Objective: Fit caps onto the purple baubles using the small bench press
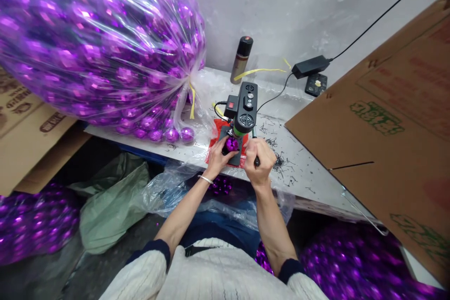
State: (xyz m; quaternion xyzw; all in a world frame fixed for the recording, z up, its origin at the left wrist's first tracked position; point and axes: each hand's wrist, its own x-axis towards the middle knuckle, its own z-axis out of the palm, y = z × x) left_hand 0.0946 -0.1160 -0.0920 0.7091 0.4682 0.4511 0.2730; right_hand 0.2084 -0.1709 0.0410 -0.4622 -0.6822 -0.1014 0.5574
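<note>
Left hand (pixel 218 153) pinches a shiny purple bauble (pixel 231 143) under the small black bench machine (pixel 245 108) on the white worktop (pixel 302 168). Right hand (pixel 259 155) looks clenched round a dark lever, hard to tell. Fingertips sit close; a slip could nip them.

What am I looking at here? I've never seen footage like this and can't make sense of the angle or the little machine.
The single picture comes from a camera worn on a person's head, looking down at their own arms. The left hand holds a shiny purple ball under a small black benchtop machine, which stands on a red mat. The right hand grips a dark handle beside the machine. On the white table lie dark shavings, a spray can and a black power adapter. A huge clear bag of purple balls rests at the left; a cardboard sheet leans at the right.
</note>
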